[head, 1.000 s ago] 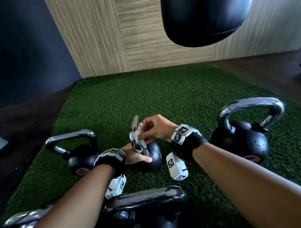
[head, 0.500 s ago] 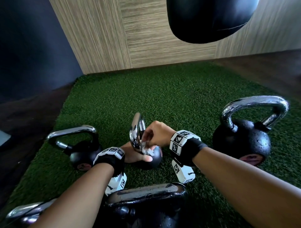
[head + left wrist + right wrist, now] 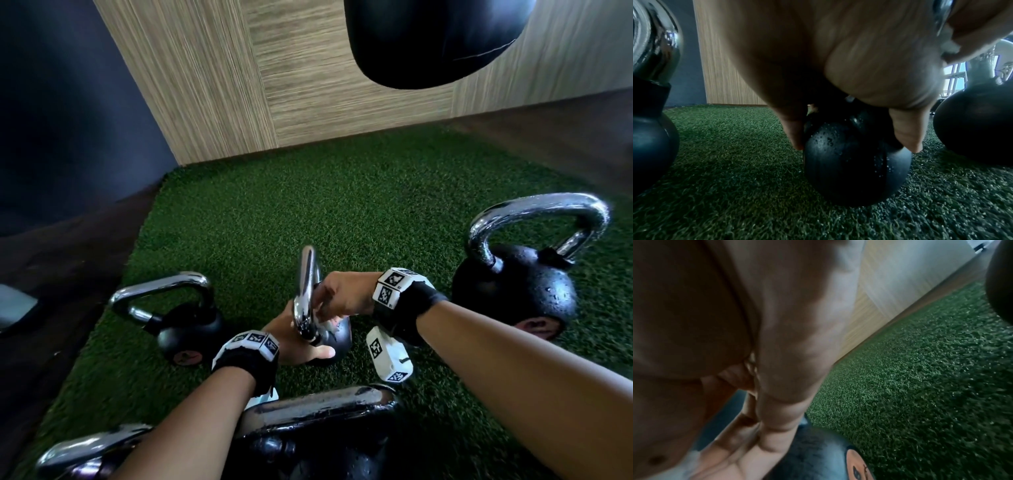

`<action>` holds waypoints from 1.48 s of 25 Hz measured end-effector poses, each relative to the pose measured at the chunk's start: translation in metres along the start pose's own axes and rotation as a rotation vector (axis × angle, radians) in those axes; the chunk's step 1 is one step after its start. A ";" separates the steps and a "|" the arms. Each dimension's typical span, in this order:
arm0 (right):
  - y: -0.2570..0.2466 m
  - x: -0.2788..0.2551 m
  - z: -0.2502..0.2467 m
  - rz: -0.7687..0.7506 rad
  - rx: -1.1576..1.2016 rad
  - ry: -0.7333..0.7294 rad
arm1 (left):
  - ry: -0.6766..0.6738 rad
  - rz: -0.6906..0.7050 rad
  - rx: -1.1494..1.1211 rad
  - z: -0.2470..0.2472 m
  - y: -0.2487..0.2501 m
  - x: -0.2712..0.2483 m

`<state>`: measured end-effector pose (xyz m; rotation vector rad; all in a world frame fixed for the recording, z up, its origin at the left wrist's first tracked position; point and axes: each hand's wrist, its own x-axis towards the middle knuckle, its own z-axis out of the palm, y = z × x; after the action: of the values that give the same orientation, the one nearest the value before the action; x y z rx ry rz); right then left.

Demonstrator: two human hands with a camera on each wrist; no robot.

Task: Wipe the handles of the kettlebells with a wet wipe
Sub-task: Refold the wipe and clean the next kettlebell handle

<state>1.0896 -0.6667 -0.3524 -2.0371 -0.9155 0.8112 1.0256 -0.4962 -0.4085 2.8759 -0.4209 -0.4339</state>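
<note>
R hand (image 3: 337, 294), pinching wet wipe (image 3: 949, 45), slid down to handle (image 3: 306, 294) base; L hand (image 3: 301, 346) still gripping small kettlebell (image 3: 855, 164) body. Handle nearly done.

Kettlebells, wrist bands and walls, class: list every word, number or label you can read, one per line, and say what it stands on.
None can be read.
Wrist bands: black-and-white square code patterns, no letters.
Right kettlebell: round reddish end label, too blurred.
Left kettlebell: reddish label, too small.
Middle kettlebell: label mark, unreadable.
</note>
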 end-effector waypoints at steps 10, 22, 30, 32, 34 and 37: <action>0.005 0.001 0.011 0.027 0.307 -0.034 | 0.071 0.078 0.056 0.006 -0.004 0.001; 0.007 0.000 0.031 -0.003 1.179 0.203 | 0.037 -0.025 -0.088 0.004 -0.001 -0.001; 0.002 0.011 0.035 -0.108 1.303 0.399 | 0.035 -0.124 -0.387 0.007 -0.006 -0.002; 0.005 0.018 0.033 -0.110 1.322 0.522 | 0.079 -0.113 -0.396 0.007 -0.005 -0.001; 0.008 0.023 0.030 -0.092 1.219 0.591 | 0.078 -0.087 -0.375 0.010 -0.008 0.001; 0.007 0.029 0.024 -0.039 0.919 0.759 | 0.134 -0.189 -0.407 0.013 -0.016 -0.006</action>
<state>1.0895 -0.6383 -0.3776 -1.3001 -0.0853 0.2708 1.0202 -0.4813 -0.4233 2.5328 -0.0289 -0.3105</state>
